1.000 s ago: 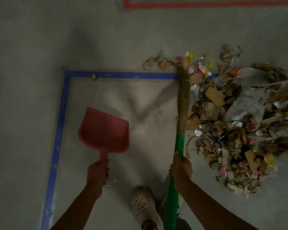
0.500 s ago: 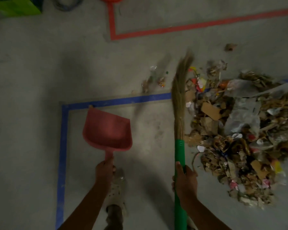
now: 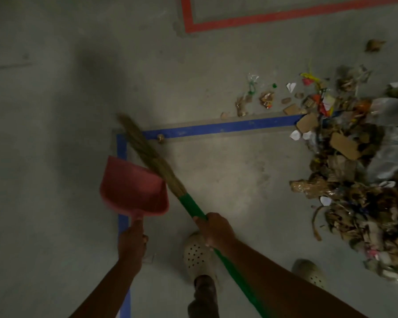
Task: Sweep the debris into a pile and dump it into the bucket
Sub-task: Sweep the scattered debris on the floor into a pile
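Grey floor (image 3: pixel 55 111) — blue tape (image 3: pixel 216 128) square, red tape (image 3: pixel 285 15) beyond.

A loose heap of brown cardboard, paper and plastic debris (image 3: pixel 345 171) lies at right. The green-handled straw broom (image 3: pixel 192 206) slants over the red plastic dustpan (image 3: pixel 129 187).

One view, riding on the person's head, tipped steeply down at the grey concrete floor (image 3: pixel 55 203). It's close in: two bare forearms (image 3: pixel 274 276) enter from the bottom edge, a pale perforated clog (image 3: pixel 194 253) almost straight below. Ahead: the blue tape line (image 3: pixel 216 128) mid-frame, the red tape line (image 3: pixel 285 16) by the top edge, the cardboard-and-plastic litter heap (image 3: pixel 354 180) cut by the right edge.
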Available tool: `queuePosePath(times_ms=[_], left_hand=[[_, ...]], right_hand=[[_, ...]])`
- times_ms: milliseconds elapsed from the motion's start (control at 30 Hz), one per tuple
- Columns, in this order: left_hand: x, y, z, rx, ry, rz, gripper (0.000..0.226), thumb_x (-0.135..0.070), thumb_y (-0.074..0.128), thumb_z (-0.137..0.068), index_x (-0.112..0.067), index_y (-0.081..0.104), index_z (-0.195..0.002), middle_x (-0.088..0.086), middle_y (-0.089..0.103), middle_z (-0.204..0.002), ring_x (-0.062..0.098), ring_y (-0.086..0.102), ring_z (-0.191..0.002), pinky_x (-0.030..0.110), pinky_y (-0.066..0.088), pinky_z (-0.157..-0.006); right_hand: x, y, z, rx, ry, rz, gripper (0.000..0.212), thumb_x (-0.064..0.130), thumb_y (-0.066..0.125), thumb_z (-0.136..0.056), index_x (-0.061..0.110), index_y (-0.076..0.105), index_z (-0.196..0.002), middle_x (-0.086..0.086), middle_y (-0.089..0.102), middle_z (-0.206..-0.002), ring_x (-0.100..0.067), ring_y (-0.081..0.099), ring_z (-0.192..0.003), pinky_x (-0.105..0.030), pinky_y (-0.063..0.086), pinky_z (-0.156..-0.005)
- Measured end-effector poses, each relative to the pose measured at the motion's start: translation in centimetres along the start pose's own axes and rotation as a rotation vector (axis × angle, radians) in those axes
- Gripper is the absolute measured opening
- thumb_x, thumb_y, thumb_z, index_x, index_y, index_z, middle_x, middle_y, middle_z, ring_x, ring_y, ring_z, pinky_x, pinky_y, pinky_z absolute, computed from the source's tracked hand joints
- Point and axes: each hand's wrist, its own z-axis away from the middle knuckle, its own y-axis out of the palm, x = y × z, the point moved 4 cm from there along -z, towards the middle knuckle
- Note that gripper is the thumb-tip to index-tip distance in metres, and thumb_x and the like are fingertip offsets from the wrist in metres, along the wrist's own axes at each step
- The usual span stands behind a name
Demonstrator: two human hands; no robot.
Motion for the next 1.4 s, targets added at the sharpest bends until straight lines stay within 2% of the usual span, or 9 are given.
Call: queuePosePath(times_ms=[133, 333, 433, 533, 633, 733, 867, 1167, 1400], left_hand=[[-1.2, -1.6, -2.2, 0.059, 0.006, -0.067, 0.05, -0.058, 0.062, -0.089, -0.017, 0.047, -0.063, -0.001, 0.044, -0.041, 0.011, 0.032, -0.031, 0.014, 0.022, -0.038], [-6.1, 1.2, -1.5, 0.15, 0.064, -0.185, 0.068, -0.078, 0.054, -0.081, -0.018, 0.042, -0.053, 0.003, 0.041, -0.044, 0.017, 0.036, -0.039, 0.022, 0.025, -0.046], [-9.4, 3.5, 0.3, 0.229, 0.088, -0.224, 0.067, -0.076, 0.053, -0.081, -0.015, 0.042, -0.056, 0.001, 0.042, -0.044, 0.014, 0.037, -0.037, 0.02, 0.026, -0.041], [-12.3, 5.9, 2.3, 0.35, 0.112, -0.261, 0.065, -0.073, 0.052, -0.081, -0.014, 0.044, -0.055, -0.001, 0.045, -0.045, 0.016, 0.042, -0.047, 0.025, 0.033, -0.051], [-14.3, 7.7, 3.3, 0.374, 0.153, -0.249, 0.077, -0.097, 0.052, -0.044, -0.022, 0.048, -0.063, -0.002, 0.045, -0.058, 0.014, 0.042, -0.051, 0.028, 0.037, -0.059], [-14.9, 9.7, 3.1, 0.378, 0.207, -0.224, 0.068, -0.079, 0.057, -0.072, -0.012, 0.047, -0.062, 0.002, 0.043, -0.048, 0.014, 0.041, -0.042, 0.023, 0.035, -0.045], [-15.7, 12.5, 3.3, 0.316, 0.255, -0.242, 0.064, -0.07, 0.055, -0.085, -0.01, 0.046, -0.063, 0.004, 0.042, -0.047, 0.014, 0.034, -0.039, 0.016, 0.025, -0.036], [-16.4, 20.4, 4.9, 0.341, 0.206, -0.299, 0.076, -0.079, 0.058, -0.075, -0.003, 0.062, -0.079, 0.003, 0.044, -0.051, 0.014, 0.035, -0.043, 0.019, 0.024, -0.045], [-16.6, 25.8, 7.5, 0.376, 0.206, -0.34, 0.07, -0.072, 0.059, -0.081, -0.003, 0.064, -0.089, 0.002, 0.044, -0.051, 0.014, 0.034, -0.043, 0.021, 0.022, -0.047]], right_hand=[[-0.3, -0.1, -1.5, -0.104, 0.201, -0.297, 0.043, 0.051, 0.049, -0.099, 0.011, 0.063, -0.099, -0.005, 0.069, -0.083, -0.018, 0.065, -0.064, -0.033, 0.057, -0.062], [-3.0, -4.7, -0.1, -0.369, 0.396, -0.798, 0.039, 0.044, 0.048, -0.103, 0.008, 0.061, -0.094, -0.011, 0.061, -0.074, -0.023, 0.058, -0.058, -0.035, 0.052, -0.058], [-3.7, -7.9, 1.3, -0.507, 0.447, -0.923, 0.042, 0.044, 0.046, -0.103, 0.005, 0.061, -0.097, -0.013, 0.06, -0.073, -0.026, 0.057, -0.059, -0.036, 0.051, -0.059], [-3.4, -10.5, 2.9, -0.607, 0.407, -0.972, 0.038, 0.043, 0.046, -0.103, 0.008, 0.059, -0.095, -0.012, 0.058, -0.073, -0.024, 0.054, -0.057, -0.031, 0.047, -0.052], [-2.3, -12.0, 4.0, -0.612, 0.335, -1.03, 0.034, 0.042, 0.045, -0.104, 0.011, 0.058, -0.096, -0.009, 0.054, -0.071, -0.019, 0.05, -0.055, -0.028, 0.045, -0.047], [-1.6, -13.1, 3.6, -0.608, 0.259, -0.987, 0.034, 0.042, 0.044, -0.104, 0.011, 0.058, -0.097, -0.006, 0.055, -0.071, -0.015, 0.051, -0.053, -0.02, 0.044, -0.038], [-0.4, -15.0, 1.7, -0.471, 0.21, -0.997, 0.029, 0.043, 0.045, -0.103, 0.018, 0.057, -0.098, -0.001, 0.055, -0.074, -0.01, 0.052, -0.057, -0.019, 0.047, -0.046], [-4.1, -23.8, -6.7, -0.226, 0.373, -1.108, 0.034, 0.042, 0.053, -0.101, 0.009, 0.059, -0.097, -0.008, 0.062, -0.079, -0.019, 0.057, -0.06, -0.029, 0.052, -0.052], [-11.5, -26.8, -4.9, -0.539, 0.428, -1.319, 0.039, 0.046, 0.046, -0.103, 0.009, 0.057, -0.101, -0.01, 0.057, -0.076, -0.021, 0.055, -0.058, -0.032, 0.05, -0.052]])
